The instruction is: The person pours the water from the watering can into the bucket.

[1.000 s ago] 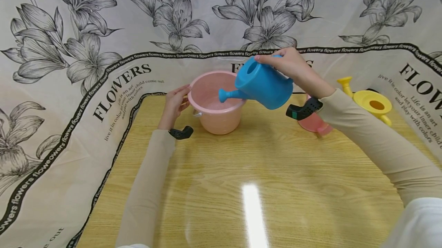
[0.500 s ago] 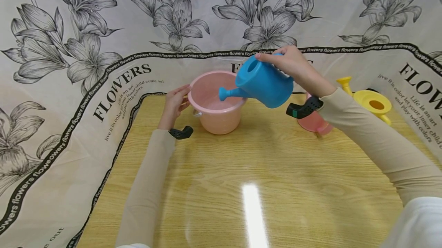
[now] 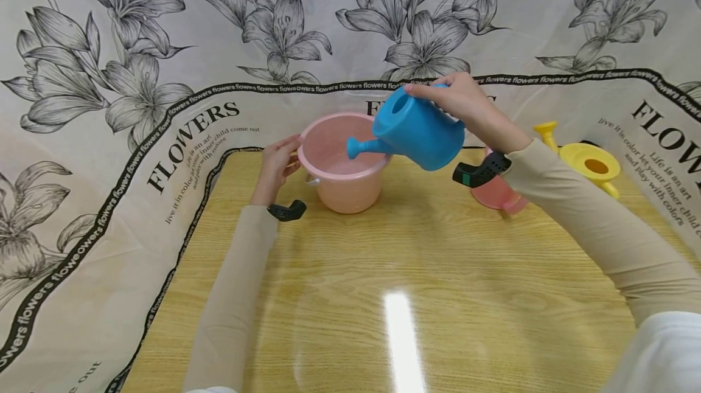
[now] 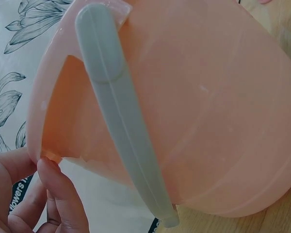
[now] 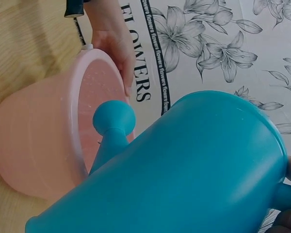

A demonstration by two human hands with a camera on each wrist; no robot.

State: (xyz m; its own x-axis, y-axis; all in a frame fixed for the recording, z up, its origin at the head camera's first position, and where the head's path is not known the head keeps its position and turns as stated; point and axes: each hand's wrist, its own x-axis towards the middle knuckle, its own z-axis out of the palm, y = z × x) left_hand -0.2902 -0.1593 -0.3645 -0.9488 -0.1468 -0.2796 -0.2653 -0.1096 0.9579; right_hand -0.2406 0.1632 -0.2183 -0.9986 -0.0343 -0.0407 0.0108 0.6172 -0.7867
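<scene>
My left hand (image 3: 280, 162) pinches the rim of a pink bucket (image 3: 350, 192) at its left side; in the left wrist view thumb and finger meet on the rim beside the pale handle (image 4: 128, 131). A blue watering can (image 3: 424, 131) is tilted to the left in my right hand (image 3: 457, 98), which grips its handle at the back and top. Its spout, ending in a round rose (image 5: 114, 118), hangs over the bucket's mouth. Inside the bucket, wet-looking specks show on the wall in the right wrist view.
Beneath my right forearm stands a pink watering can (image 3: 495, 192), partly hidden. A yellow watering can (image 3: 588, 159) is farther right. Behind the wooden table (image 3: 328, 295) hangs a white cloth (image 3: 328, 22) printed with flowers.
The blue watering can has shifted very slightly upward at its base over the last second. Both hands keep their holds, and the bucket stays in place.
</scene>
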